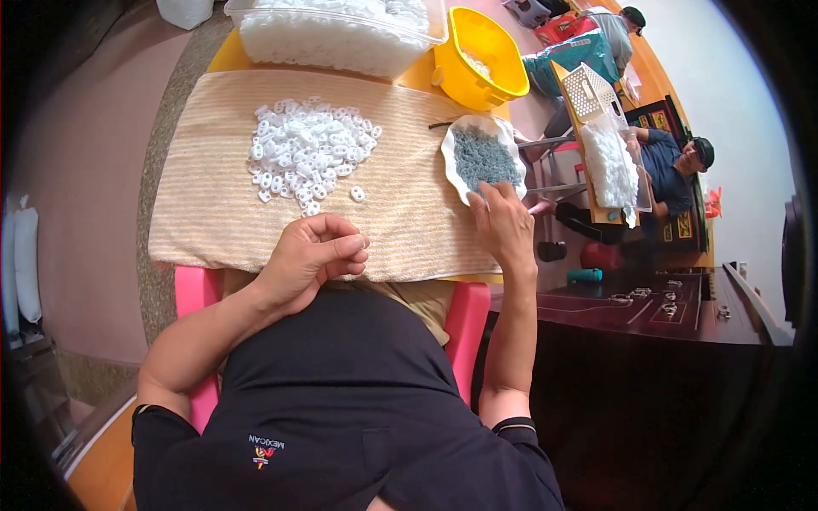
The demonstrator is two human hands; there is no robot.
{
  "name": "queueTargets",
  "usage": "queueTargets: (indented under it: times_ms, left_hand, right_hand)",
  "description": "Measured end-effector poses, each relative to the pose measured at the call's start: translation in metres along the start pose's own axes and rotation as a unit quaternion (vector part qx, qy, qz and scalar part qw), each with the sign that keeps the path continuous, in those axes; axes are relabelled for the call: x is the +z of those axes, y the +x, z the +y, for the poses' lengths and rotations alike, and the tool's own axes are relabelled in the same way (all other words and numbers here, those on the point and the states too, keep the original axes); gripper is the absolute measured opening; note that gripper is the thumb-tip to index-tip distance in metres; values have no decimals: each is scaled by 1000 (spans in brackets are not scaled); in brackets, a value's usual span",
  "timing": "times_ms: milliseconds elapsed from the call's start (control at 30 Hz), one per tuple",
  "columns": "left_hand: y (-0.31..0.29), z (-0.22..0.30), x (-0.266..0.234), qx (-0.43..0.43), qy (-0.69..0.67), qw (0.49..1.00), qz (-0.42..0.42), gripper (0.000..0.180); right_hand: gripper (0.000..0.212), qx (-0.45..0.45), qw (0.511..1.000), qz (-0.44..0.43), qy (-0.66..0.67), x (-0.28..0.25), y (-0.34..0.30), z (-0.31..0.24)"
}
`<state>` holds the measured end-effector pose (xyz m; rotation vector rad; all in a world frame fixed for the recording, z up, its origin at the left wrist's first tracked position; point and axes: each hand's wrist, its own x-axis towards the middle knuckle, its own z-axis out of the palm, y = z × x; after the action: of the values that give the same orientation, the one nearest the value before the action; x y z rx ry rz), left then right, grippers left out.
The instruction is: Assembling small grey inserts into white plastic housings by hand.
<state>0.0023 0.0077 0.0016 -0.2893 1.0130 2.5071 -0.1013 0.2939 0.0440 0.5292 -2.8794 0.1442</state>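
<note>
Head cam: L hand (311, 255) pinched, contents unclear; R hand (509, 223) at grey bits (484, 157), grip hidden, can't tell.

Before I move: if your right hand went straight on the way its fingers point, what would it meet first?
Most likely the small grey pieces in the white wavy-rimmed dish: the right hand is at their near edge, though depth leaves contact unclear.

A smooth pinkish floor (94, 213) with a speckled grey strip (168, 145) lies left of the orange tabletop (227, 56); a pink plastic chair (468, 336) stands at its near edge, dark glossy furniture (562, 313) and a pale wall (733, 94) to its right.
</note>
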Motion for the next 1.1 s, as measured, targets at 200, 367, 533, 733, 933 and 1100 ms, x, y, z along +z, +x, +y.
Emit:
queueTargets:
  times_ms: [200,367,533,733,933,1100]
  left_hand:
    - [0,0,1,1,2,1000,0,11]
    - [0,0,2,-4,12,1000,-2,10]
    - [-1,1,4,-8,12,1000,0,9]
    - [0,0,3,-15,12,1000,2,10]
    - [-1,-1,5,-10,32,999,13,9]
    - [-2,0,4,-7,30,1000,4,9]
  right_hand:
    - [22,29,997,2,65,13,10,19]
    - [15,27,996,-20,84,16,20,25]
    - [14,28,995,-10,91,21,22,27]
    - [18,32,996,-17,82,17,23,25]
    - [19,26,993,-10,113,17,26,21]
    - [17,50,992,-35,107,17,27,21]
